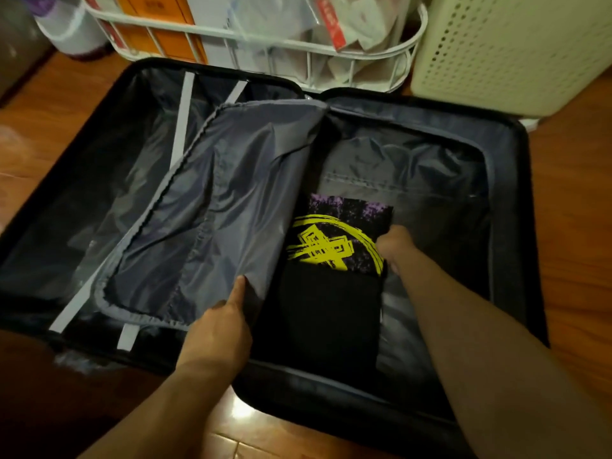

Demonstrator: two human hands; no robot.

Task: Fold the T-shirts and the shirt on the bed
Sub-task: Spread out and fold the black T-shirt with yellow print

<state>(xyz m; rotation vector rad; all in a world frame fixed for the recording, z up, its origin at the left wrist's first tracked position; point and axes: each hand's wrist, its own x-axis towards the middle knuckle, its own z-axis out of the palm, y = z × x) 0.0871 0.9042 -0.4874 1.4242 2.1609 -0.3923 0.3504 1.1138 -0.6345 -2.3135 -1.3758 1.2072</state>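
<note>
Folded black T-shirt (331, 276) lies in the suitcase's (516, 226) right half; the right hand (395, 248) grips its edge, the left hand (225, 316) holds back the divider flap (215, 210). Released, that flap could drop and rumple it.

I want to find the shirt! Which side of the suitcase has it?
The right half: the folded black T-shirt with the yellow print lies there. The left half shows only lining and grey straps.
</note>
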